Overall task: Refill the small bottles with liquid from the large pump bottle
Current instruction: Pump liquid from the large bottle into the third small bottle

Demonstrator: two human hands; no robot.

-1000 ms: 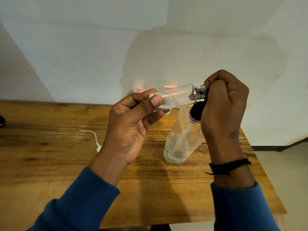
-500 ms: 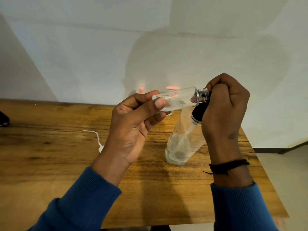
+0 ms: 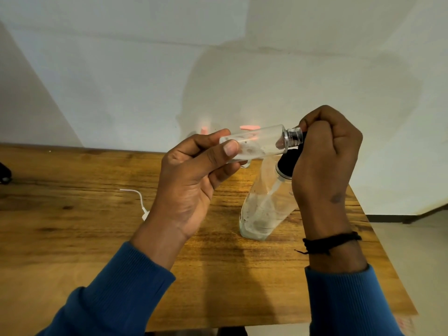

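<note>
My left hand (image 3: 194,180) grips a small clear bottle (image 3: 259,143) by its base and holds it almost level above the table, its open threaded neck pointing right. My right hand (image 3: 324,161) is curled round the black pump head (image 3: 287,163) of the large clear pump bottle (image 3: 264,209). That bottle leans to the right with its base on the wooden table (image 3: 97,238) and a little whitish liquid at its bottom. The pump's nozzle sits at the small bottle's mouth, mostly hidden by my right fingers.
A white cable (image 3: 138,200) lies on the table left of my left wrist. A dark object (image 3: 3,173) shows at the far left edge. The table's right edge runs close beside my right forearm, with pale floor beyond. A wall stands behind the table.
Both hands and the two bottles have stayed together, shifting only slightly right. The small bottle's neck now shows clear threads where a metal-looking collar showed before.
</note>
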